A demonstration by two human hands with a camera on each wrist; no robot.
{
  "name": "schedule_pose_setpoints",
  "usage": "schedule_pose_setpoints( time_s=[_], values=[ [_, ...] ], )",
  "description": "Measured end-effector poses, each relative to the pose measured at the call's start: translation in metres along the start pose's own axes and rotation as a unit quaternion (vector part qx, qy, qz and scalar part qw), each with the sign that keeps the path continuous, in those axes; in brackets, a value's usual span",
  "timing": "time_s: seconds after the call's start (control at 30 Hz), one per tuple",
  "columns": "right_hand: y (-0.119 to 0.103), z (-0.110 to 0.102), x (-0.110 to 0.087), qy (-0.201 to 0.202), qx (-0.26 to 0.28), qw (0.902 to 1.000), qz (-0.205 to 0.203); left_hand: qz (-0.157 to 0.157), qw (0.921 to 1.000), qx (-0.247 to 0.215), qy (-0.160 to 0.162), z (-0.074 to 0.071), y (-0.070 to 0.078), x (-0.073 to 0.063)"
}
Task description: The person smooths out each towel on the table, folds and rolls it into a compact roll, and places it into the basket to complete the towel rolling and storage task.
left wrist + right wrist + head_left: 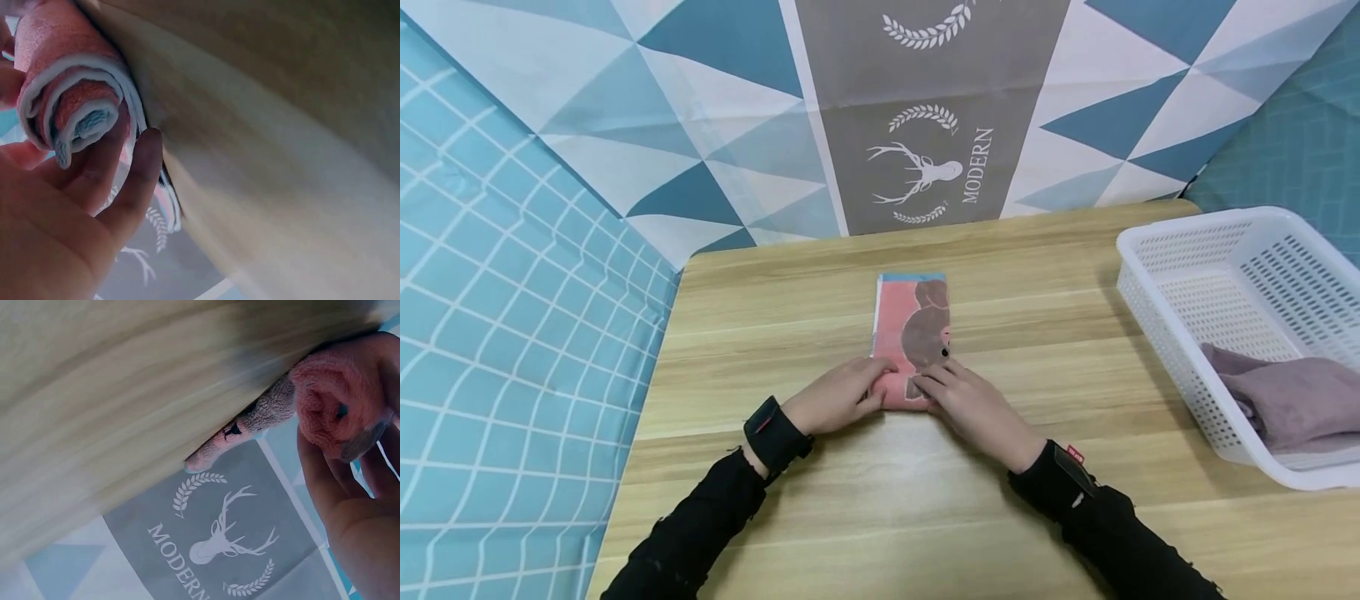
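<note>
A pink towel (917,321) with a brown animal figure lies lengthwise on the wooden table, its near end rolled up and its far part flat. At the left end of the roll, my left hand (838,396) holds on with curled fingers. The left wrist view shows the spiral of the rolled towel (69,78), pink with white edges and a blue core, with fingers against it. My right hand (981,412) grips the other end. Seen from the right wrist, fingers and thumb surround that fluffy pink end (331,387), and the flat part stretches away along the table.
To the right stands a white perforated plastic basket (1172,292), with a folded mauve cloth (1300,400) inside. The wooden table (760,333) meets a patterned cloth backdrop (925,100) behind it and a blue checked cloth (512,333) at the left.
</note>
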State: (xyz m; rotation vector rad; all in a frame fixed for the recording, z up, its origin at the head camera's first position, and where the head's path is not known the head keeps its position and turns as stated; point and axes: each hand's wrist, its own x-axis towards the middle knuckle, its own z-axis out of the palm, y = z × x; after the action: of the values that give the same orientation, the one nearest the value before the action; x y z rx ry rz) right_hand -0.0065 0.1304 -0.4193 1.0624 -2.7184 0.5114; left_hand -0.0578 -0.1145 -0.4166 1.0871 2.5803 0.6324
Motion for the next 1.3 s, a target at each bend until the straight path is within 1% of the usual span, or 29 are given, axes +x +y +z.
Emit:
schedule_pose_setpoints(
  time_s=[0.1, 0.17, 0.27, 0.37, 0.43, 0.57, 0.63, 0.7, 0.77, 0.9, 1.0, 1.1, 1.17, 1.23, 1.3],
  values=[
    [0.002, 0.002, 0.001, 0.006, 0.023, 0.9997, 0.006, 0.026, 0.9983, 0.041, 0.030, 0.002, 0.001, -0.001],
    [0.005, 0.003, 0.001, 0.003, 0.041, 0.9990, 0.016, 0.045, 0.9942, 0.078, 0.058, 0.003, 0.002, 0.000],
    [0.008, 0.003, 0.002, -0.014, 0.059, 0.9976, 0.033, 0.074, 0.9865, 0.114, 0.092, 0.004, 0.004, 0.000],
    [0.010, 0.002, 0.002, -0.034, 0.073, 0.9958, 0.044, 0.099, 0.9821, 0.125, 0.100, 0.004, 0.006, 0.001],
    [0.012, 0.002, 0.002, -0.044, 0.088, 0.9939, 0.051, 0.112, 0.9801, 0.133, 0.097, 0.005, 0.007, 0.002],
    [0.012, -0.001, 0.002, -0.063, 0.138, 0.9860, 0.070, 0.117, 0.9785, 0.145, 0.089, 0.005, 0.009, 0.002],
    [0.012, -0.002, 0.003, -0.071, 0.159, 0.9814, 0.080, 0.115, 0.9803, 0.137, 0.083, 0.005, 0.009, 0.002],
    [0.012, -0.003, 0.003, -0.074, 0.168, 0.9791, 0.087, 0.111, 0.9836, 0.123, 0.071, 0.006, 0.008, 0.002],
    [0.011, -0.003, 0.003, -0.069, 0.150, 0.9830, 0.081, 0.105, 0.9874, 0.105, 0.056, 0.007, 0.007, 0.002],
    [0.007, -0.006, 0.003, -0.029, 0.071, 0.9956, 0.054, 0.089, 0.9929, 0.071, 0.037, 0.008, 0.002, 0.004],
    [0.005, -0.009, 0.003, -0.004, 0.021, 0.9992, 0.033, 0.078, 0.9957, 0.042, 0.027, 0.007, -0.001, 0.008],
    [0.004, -0.008, 0.003, 0.003, 0.005, 0.9998, 0.020, 0.069, 0.9973, 0.026, 0.009, 0.003, -0.002, 0.011],
    [0.005, -0.006, 0.004, 0.004, 0.001, 0.9999, 0.017, 0.064, 0.9976, 0.025, -0.004, 0.001, -0.001, 0.012],
    [0.005, -0.005, 0.004, 0.007, 0.006, 0.9998, 0.016, 0.064, 0.9974, 0.031, -0.007, -0.001, 0.000, 0.012],
    [0.007, -0.003, 0.005, 0.008, 0.012, 0.9998, 0.015, 0.069, 0.9966, 0.046, 0.000, -0.002, 0.001, 0.012]
  ],
)
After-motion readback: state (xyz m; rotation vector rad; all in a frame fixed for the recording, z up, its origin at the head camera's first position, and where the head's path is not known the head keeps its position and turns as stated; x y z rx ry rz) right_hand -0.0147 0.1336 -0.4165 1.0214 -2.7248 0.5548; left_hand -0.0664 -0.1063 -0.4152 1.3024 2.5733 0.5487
